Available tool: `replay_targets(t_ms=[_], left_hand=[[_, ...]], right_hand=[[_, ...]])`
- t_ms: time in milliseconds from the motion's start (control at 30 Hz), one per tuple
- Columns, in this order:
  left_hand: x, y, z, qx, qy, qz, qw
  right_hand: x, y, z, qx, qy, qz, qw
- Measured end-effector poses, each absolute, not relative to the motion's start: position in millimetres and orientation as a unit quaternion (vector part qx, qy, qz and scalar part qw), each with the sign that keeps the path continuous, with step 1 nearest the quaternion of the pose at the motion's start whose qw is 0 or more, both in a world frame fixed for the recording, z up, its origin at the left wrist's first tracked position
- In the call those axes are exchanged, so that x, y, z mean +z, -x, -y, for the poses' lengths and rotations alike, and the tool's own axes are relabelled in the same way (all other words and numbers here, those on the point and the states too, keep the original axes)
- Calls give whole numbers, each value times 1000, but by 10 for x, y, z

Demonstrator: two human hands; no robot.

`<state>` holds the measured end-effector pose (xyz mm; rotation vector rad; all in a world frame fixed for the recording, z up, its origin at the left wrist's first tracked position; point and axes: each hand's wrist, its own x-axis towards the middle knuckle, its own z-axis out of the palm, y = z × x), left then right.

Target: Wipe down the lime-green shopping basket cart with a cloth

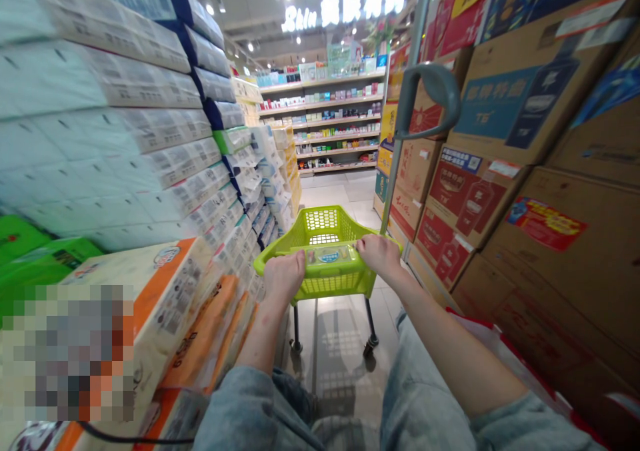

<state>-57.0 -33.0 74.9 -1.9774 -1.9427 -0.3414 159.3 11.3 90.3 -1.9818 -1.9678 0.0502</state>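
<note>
A lime-green plastic shopping cart [325, 228] stands in the aisle straight ahead, and its basket looks empty. My left hand [283, 276] is closed around the left end of the cart's handle bar [327, 256]. My right hand [380, 254] grips the right end of the same bar. Both forearms reach forward from rolled denim sleeves.
Stacked tissue packs [150, 131] wall the left side, with orange-and-white packs [180, 304] nearest. Piled cardboard boxes [525, 171] line the right side, beside a grey metal post and hook [430, 98]. Tiled floor [340, 191] runs ahead to product shelves [335, 118].
</note>
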Motion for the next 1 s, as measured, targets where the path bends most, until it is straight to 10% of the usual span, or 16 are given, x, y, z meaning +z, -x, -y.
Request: replay_targets(t_ms=[267,1000], left_hand=[[722,352,351,-145,682,694,178],[655,92,435,-176,696,663,211]], right_hand=[[815,-1352,54,-18,666,675,317],[937,-1440,-205,48,609,763,213]])
